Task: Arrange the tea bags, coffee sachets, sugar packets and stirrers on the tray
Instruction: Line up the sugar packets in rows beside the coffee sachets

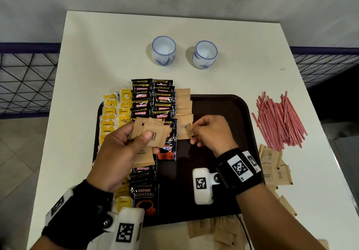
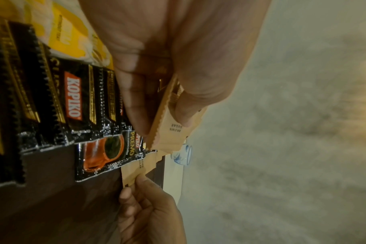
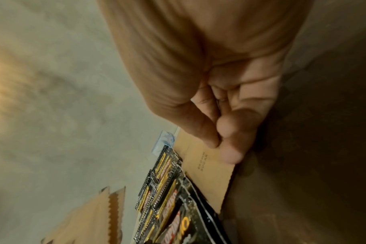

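Observation:
On the dark brown tray point(image 1: 229, 105) lie rows of yellow tea bags point(image 1: 110, 113), black Kopiko coffee sachets point(image 1: 153, 98) and a column of brown sugar packets point(image 1: 183, 102). My left hand point(image 1: 124, 148) grips a fanned stack of brown sugar packets point(image 1: 155, 133) point(image 2: 169, 132) above the sachets. My right hand point(image 1: 211, 133) pinches the right edge of one sugar packet point(image 1: 183, 127) point(image 3: 207, 165) lying at the near end of the column. Red striped stirrers point(image 1: 277, 119) lie in a pile on the table right of the tray.
Two white and blue cups point(image 1: 164, 50) point(image 1: 205, 54) stand behind the tray. Loose sugar packets point(image 1: 275, 168) lie on the table point(image 1: 97, 55) right of the tray and several more point(image 1: 211, 228) at its near edge. The tray's right half is bare.

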A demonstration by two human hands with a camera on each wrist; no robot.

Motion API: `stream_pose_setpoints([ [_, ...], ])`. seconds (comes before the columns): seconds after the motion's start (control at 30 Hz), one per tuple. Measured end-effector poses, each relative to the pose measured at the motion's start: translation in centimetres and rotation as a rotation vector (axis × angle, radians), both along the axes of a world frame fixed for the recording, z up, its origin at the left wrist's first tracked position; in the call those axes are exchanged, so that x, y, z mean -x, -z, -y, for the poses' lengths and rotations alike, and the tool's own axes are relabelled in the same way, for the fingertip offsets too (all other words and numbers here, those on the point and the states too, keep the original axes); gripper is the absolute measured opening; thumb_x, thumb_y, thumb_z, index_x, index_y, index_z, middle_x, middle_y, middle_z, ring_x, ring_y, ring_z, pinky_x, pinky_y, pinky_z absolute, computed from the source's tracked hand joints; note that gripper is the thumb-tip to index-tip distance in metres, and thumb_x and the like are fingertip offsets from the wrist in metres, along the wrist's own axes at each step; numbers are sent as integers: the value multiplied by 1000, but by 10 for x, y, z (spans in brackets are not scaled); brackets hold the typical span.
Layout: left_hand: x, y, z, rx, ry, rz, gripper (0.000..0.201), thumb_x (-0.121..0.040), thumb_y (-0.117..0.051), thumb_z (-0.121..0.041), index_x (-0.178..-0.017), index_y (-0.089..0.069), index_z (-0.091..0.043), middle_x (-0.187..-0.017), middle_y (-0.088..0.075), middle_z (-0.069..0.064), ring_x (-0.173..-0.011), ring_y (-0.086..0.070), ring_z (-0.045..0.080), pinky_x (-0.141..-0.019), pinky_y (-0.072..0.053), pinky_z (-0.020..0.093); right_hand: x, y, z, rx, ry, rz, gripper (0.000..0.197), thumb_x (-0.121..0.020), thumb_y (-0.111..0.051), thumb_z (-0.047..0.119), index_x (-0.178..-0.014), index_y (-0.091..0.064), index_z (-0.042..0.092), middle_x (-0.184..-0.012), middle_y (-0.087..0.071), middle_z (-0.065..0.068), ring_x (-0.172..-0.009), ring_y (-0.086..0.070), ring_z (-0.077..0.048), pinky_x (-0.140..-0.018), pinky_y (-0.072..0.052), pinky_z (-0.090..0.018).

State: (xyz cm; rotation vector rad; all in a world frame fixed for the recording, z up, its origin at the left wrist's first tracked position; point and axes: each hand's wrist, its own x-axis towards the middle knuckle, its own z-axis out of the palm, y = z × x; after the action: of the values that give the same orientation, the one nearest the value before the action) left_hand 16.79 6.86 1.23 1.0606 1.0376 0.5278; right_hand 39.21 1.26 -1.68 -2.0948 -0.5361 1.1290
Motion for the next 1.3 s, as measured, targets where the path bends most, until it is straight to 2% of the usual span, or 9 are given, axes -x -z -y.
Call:
stream_pose_setpoints([
  [0.13,-2,-1,1,1,8,-1,28,-91,-64,-16,-118,-69,-19,-100,-78,7,-81,-77,29,-67,-62,44,-1,-3,2,-23,13,22,6,-84,-69,6,-81,-65,8,-66,-72,-13,-54,-69,-22,-46,-48,-27],
  [0.3,-9,-5,1,54,26,37,28,-93,-62,-8,-118,-69,-18,-102,-78,8,-84,-76,32,-73,-62,46,2,-21,6,-239,-84,152,10,-85,-75,19,-81,-69,26,-77,-70,3,-66,-69,-16,-55,-45,-25],
  [0.4,-14,-9,2,64,45,63,28,-94,-62,-6,-119,-69,-16,-102,-77,11,-83,-76,34,-72,-62,45,11,-42,12,-408,-186,-6,13,-82,-80,15,-90,-72,21,-85,-68,-6,-68,-63,-12,-55,-48,-25],
  [0.47,-18,-10,4,42,50,60,26,-93,-63,-6,-117,-70,-16,-100,-77,12,-80,-75,34,-69,-62,44,15,-48,15,-472,-288,2,23,-77,-84,14,-96,-71,20,-92,-68,-8,-75,-63,-14,-66,-52,-24],
  [0.6,-25,-12,7,-13,54,40,22,-91,-68,-8,-112,-72,-15,-94,-78,12,-72,-75,32,-64,-62,39,21,-41,16,-451,-354,69,28,-74,-83,14,-91,-67,29,-92,-66,-6,-82,-66,-27,-74,-56,-40],
  [0.77,-28,-14,9,-20,65,41,24,-88,-70,-7,-111,-72,-14,-95,-78,10,-72,-75,33,-65,-62,40,21,-40,17,-445,-258,-37,22,-78,-80,0,-86,-66,15,-84,-66,-7,-70,-63,-15,-62,-53,-33],
  [0.9,-26,-14,8,-10,52,42,28,-90,-67,-3,-114,-71,-18,-97,-78,9,-72,-75,32,-63,-62,39,16,-44,19,-484,-184,-197,21,-84,-71,-7,-80,-58,9,-88,-57,-23,-70,-65,-24,-61,-60,-33],
  [1.17,-14,-12,1,21,-19,36,27,-92,-65,-7,-116,-70,-17,-101,-78,6,-77,-76,29,-62,-61,36,-4,-50,23,-437,-52,-364,20,-90,-59,-12,-83,-53,6,-81,-63,1,-76,-72,-31,-62,-63,-39],
  [1.3,-18,-14,5,79,40,80,33,-84,-68,-12,-117,-68,-14,-98,-77,12,-75,-74,30,-65,-61,40,8,-44,20,-449,-130,-262,22,-87,-64,-12,-83,-54,8,-84,-58,-9,-67,-66,-21,-57,-62,-35],
])
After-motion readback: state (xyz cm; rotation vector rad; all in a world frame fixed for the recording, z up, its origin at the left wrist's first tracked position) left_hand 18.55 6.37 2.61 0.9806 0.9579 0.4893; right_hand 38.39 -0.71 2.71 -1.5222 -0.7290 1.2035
